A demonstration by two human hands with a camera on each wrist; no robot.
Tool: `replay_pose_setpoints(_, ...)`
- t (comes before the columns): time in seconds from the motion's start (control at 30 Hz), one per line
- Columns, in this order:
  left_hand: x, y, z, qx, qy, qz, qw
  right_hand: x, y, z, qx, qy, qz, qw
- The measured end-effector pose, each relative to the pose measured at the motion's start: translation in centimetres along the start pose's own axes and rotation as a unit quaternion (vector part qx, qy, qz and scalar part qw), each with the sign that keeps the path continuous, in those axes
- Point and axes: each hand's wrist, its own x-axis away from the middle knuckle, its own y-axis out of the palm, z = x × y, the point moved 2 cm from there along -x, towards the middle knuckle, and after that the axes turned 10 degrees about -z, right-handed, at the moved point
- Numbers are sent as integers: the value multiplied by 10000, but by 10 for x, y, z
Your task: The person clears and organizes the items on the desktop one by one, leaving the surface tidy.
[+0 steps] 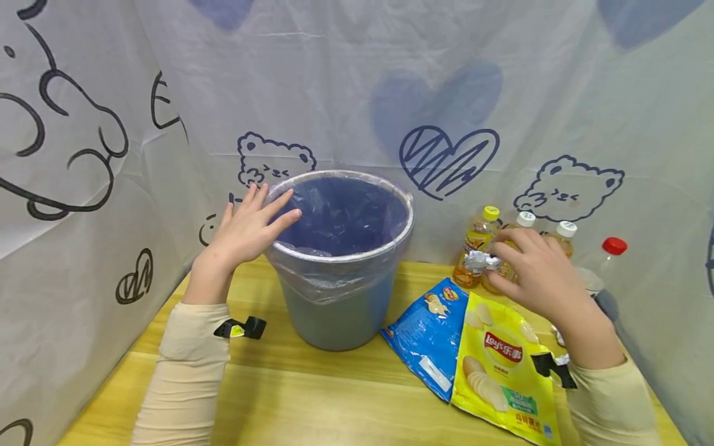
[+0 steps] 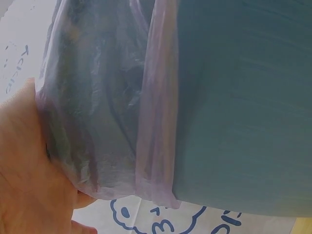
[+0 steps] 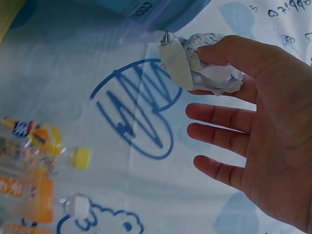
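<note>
A grey-blue trash bin (image 1: 339, 319) stands on the table, lined with a clear plastic bag (image 1: 323, 288) folded over its rim. My left hand (image 1: 248, 226) rests at the bin's left rim, fingers spread over the bag's edge. In the right wrist view, a crumpled ball of printed paper (image 3: 176, 66) is pinched between thumb and index finger of my right hand (image 3: 273, 107), the other fingers extended. The head view has that hand to the right of the bin, in front of the drink bottles.
A blue chip bag (image 1: 426, 337) and a yellow Lay's bag (image 1: 499, 371) lie right of the bin. Behind them stand several bottles, among them a yellow-capped bottle (image 1: 474, 244) and a red-capped bottle (image 1: 613, 248). White printed cloth (image 1: 346, 93) hangs around the table.
</note>
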Motion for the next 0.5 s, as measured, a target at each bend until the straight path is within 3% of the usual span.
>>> replay_pose_setpoints(0.5, -1, 1, 0, 50, 12, 55, 10000, -51, -29, -32, -166, -916, 763, 9927)
